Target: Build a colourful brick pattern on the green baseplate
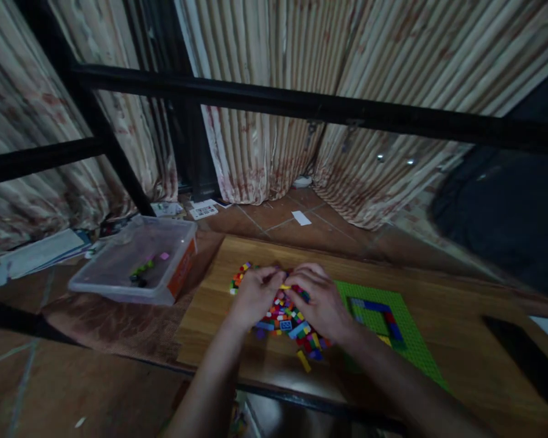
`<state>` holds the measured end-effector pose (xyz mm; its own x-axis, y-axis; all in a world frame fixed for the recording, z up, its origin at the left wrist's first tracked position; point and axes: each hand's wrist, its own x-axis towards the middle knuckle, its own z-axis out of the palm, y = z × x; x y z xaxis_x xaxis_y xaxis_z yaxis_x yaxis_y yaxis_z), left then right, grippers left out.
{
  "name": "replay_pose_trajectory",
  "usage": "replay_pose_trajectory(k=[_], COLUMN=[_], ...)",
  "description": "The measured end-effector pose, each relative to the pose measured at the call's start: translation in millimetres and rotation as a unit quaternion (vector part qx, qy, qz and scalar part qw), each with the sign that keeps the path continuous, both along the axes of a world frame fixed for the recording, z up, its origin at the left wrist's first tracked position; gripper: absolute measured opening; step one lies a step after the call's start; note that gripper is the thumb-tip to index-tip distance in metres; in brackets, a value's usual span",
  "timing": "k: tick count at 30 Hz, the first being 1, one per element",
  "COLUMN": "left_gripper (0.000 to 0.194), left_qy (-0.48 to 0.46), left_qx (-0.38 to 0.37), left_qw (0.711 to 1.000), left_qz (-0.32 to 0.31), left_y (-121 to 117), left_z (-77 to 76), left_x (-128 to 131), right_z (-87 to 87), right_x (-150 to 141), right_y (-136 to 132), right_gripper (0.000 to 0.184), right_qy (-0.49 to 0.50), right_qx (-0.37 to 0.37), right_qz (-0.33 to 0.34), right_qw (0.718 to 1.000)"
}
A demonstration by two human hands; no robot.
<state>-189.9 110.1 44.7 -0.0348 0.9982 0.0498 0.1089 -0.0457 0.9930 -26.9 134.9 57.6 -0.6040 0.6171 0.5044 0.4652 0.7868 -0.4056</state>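
Right hand (318, 299) pinches a small yellow brick (285, 287) above the brick pile (281, 315) on the table (205, 304), while the left hand (256, 295) has thumb and fingers bunched beside it, though whether they clamp anything cannot be told. Such small work seems best done with a light fingertip hold, wrists clear of loose pieces. Farther out, the plastic bin (155, 295) bears an orange label (182, 267) and a printed sheet (203, 210) lies beyond, neither showing legible writing or a brand.

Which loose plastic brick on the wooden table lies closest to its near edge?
The long yellow plastic brick at the near end of the multicoloured brick pile; others visible lie farther back.
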Motion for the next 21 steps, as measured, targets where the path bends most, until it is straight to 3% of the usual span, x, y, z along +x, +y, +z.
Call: replay_pose_trajectory(k=[4,8,11,14,17,21], left_gripper=[0.013,0.024,0.030,0.028,0.025,0.028], left_qy=[-0.043,-0.089,-0.094,-0.036,0.058,0.163], left_qx=[-0.055,-0.105,-0.110,-0.052,0.021,0.042], left_qw=[0.995,0.987,0.984,0.993,0.996,0.985], left_qz=[-0.065,-0.080,-0.103,-0.102,-0.060,-0.027], left_y=[-0.9,-2.8,-0.5,6.2,14.6,22.3], left_z=[-1.8,-11.2,-20.8,-29.8,-35.3,-34.4], left_x=[43.7,89.9,120.2,138.6,144.7,148.2], right_z=[-5.7,-15.0,-19.6,-25.9,-38.6,-59.3], right_x=[47.6,94.3,124.5,154.7,183.6,202.8], right_y=[-23.4,-39.8,-40.6,-29.5,-12.2,5.1], right_gripper=[0.005,0.008,0.010,0.011,0.011,0.011], right_qy=[0.010,0.051,0.066,0.052,0.040,0.025], right_qx=[-0.045,-0.169,-0.215,-0.217,-0.183,-0.153], right_qz=[-0.051,-0.111,-0.134,-0.161,-0.219,-0.243], right_qw=[0.998,0.978,0.965,0.961,0.957,0.958])
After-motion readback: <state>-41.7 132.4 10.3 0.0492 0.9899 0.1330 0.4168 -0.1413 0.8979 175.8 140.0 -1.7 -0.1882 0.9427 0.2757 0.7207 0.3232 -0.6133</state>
